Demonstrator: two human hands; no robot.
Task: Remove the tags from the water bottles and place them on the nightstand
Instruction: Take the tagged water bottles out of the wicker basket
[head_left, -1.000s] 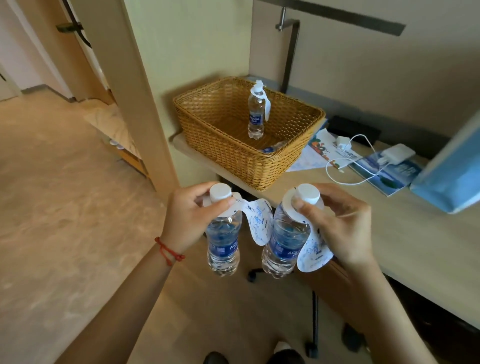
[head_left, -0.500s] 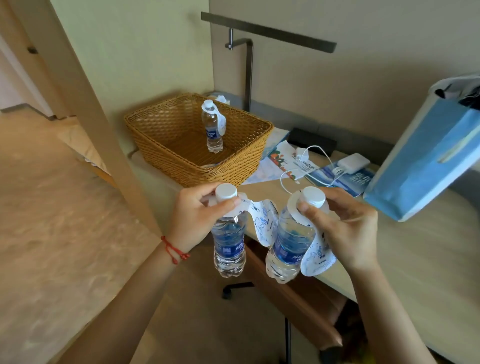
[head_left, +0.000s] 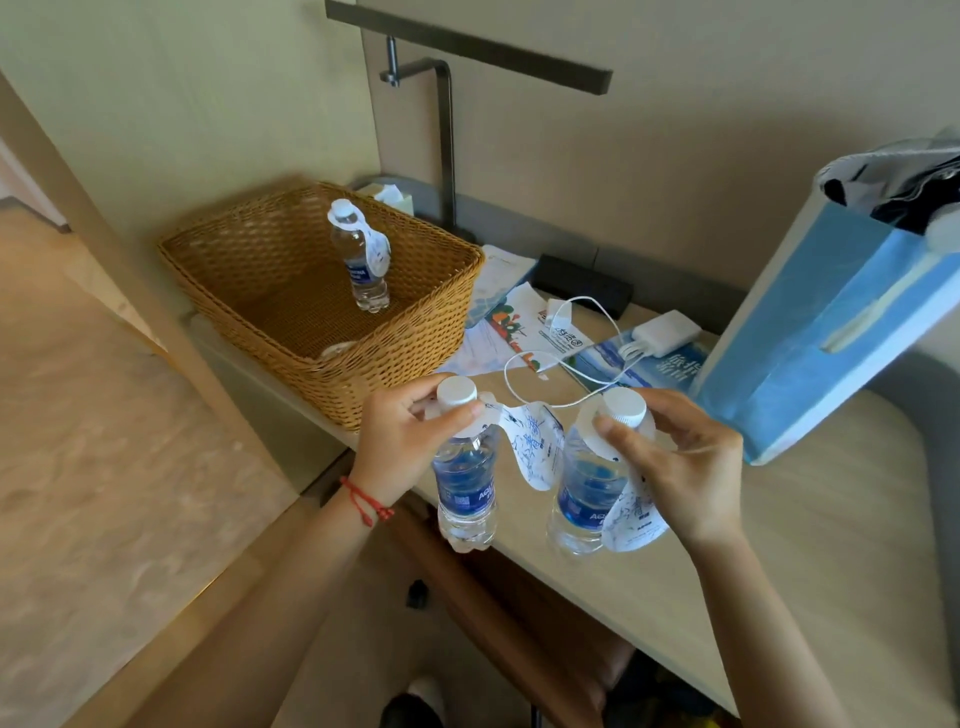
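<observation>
In each grip (head_left: 402, 441) (head_left: 680, 467) — one tagged bottle (head_left: 465, 483) (head_left: 587, 493).

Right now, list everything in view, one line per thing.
water bottles: 3, clear with blue labels; one in left hand, one in right, one upright in basket
tags: 3, white, on the bottle necks
wicker basket: 1, tan, desk's left end
desk: 1, beige
paper bag: 1, blue, desk right
charger: 1, white, cabled
leaflets: several, beside basket
left hand: grips a bottle neck
right hand: grips a bottle neck
</observation>
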